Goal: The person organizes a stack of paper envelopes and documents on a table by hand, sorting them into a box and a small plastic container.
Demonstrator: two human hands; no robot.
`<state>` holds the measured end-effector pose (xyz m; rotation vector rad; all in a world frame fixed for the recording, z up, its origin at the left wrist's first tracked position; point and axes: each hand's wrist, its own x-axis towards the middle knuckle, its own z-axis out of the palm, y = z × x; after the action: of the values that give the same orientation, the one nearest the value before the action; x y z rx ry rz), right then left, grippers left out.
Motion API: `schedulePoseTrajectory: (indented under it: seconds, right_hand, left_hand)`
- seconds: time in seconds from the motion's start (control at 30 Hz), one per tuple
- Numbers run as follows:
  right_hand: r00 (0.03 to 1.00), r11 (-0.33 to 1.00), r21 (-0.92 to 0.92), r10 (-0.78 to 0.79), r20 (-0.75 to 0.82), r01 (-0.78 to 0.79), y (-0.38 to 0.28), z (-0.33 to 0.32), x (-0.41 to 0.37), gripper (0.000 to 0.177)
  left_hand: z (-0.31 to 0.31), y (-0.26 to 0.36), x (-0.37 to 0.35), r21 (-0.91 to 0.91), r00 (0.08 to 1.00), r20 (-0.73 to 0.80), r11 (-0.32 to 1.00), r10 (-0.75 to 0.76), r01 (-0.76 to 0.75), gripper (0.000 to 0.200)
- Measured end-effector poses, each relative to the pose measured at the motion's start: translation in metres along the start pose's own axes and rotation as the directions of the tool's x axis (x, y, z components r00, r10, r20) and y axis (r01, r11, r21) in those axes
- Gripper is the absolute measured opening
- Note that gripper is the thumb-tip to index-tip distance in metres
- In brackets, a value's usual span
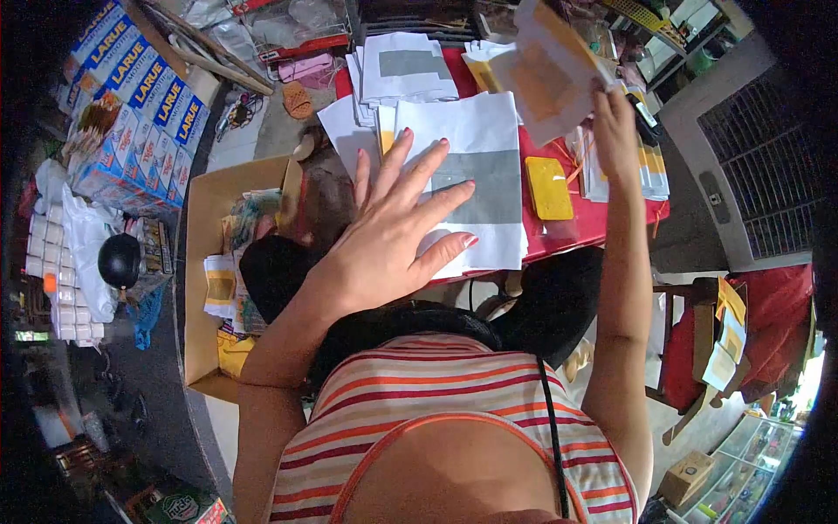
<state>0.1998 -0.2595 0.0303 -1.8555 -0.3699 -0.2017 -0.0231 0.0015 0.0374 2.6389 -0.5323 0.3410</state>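
My left hand [393,210] lies with fingers spread on a white paper sheet [497,122] that has a large grey rectangle in its middle. This sheet rests on other papers at the near edge of a red-covered table [585,229]. At the far right, my right hand [615,131] grips the edge of a raised paper sheet [543,74], white with an orange-brown patch. The raised sheet is tilted above the table. Between the hands sits a flat yellow block [548,188]. Behind my left hand is a stack of similar grey-patched papers [406,65].
Below my right hand lies another paper stack [655,179] with a black object [644,118] near it. An open cardboard box [201,349] of papers stands at left, beside stacked beer cartons [153,87]. A chair [681,349] and a louvred metal panel [759,131] are at right.
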Motion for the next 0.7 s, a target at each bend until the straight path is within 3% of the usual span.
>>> schedulePoseTrajectory:
  seconds: [0.07,0.1,0.13,0.3,0.37,0.4,0.43,0.47,0.5,0.53,0.57,0.63,0.7]
  right_hand:
    - [0.956,0.958,-0.001,-0.287,-0.064,0.287,-0.019,-0.007,-0.001,0.033]
    - [0.981,0.975,-0.131,-0.189,-0.049,0.181,-0.036,-0.021,-0.005,0.033]
    - [0.947,0.946,0.088,-0.305,-0.097,0.313,-0.06,-0.014,-0.016,0.034]
    - [0.937,0.942,0.08,-0.309,-0.165,0.325,-0.122,-0.011,-0.065,0.033]
    - [0.938,0.945,-0.095,-0.324,-0.126,0.314,-0.131,0.002,-0.085,0.032]
    - [0.88,0.82,-0.377,-0.474,-0.023,0.431,-0.125,0.006,-0.095,0.036]
    - [0.856,0.772,-0.387,-0.506,0.105,0.504,-0.127,0.016,-0.11,0.047]
    - [0.887,0.754,-0.474,-0.436,0.155,0.454,-0.134,0.03,-0.128,0.054]
    - [0.9,0.805,-0.411,-0.334,0.281,0.427,-0.131,0.032,-0.137,0.062]
    - [0.825,0.669,-0.483,-0.461,0.328,0.566,-0.121,0.041,-0.141,0.063]
    - [0.804,0.624,-0.507,-0.456,0.381,0.595,-0.123,0.046,-0.149,0.063]
    - [0.753,0.496,-0.567,-0.44,0.489,0.658,-0.118,0.055,-0.161,0.06]
    - [0.743,0.451,-0.59,-0.404,0.534,0.67,-0.122,0.06,-0.171,0.058]
  left_hand:
    - [0.003,0.002,-0.002,-0.027,1.0,0.018,0.999,-0.02,0.02,0.049]
    - [0.004,0.002,-0.002,-0.025,1.0,0.017,1.0,-0.018,0.018,0.049]
    - [0.005,0.002,-0.002,-0.021,1.0,0.015,1.0,-0.016,0.016,0.05]
    - [0.007,0.003,-0.003,-0.044,0.999,-0.042,0.999,-0.015,0.013,0.05]
    - [0.007,0.003,-0.003,-0.055,0.998,-0.065,0.998,-0.016,0.012,0.05]
    - [0.008,0.003,-0.002,-0.086,0.996,-0.093,0.996,-0.016,0.008,0.047]
    - [0.008,0.003,-0.003,-0.118,0.993,-0.121,0.993,-0.018,0.003,0.044]
    - [0.009,0.0,-0.002,-0.119,0.992,-0.126,0.993,-0.025,0.01,0.044]
    - [0.01,-0.003,-0.001,-0.122,0.989,-0.144,0.993,-0.016,-0.001,0.04]
    - [0.012,-0.006,-0.001,-0.126,0.987,-0.162,0.992,-0.008,-0.013,0.037]
    - [0.016,-0.007,-0.001,-0.128,0.987,-0.163,0.992,-0.012,-0.009,0.037]
    - [0.024,-0.008,0.0,-0.472,0.899,-0.377,0.881,-0.223,0.02,0.036]
    - [0.021,-0.013,0.003,-0.545,0.886,-0.384,0.838,-0.261,0.011,0.037]
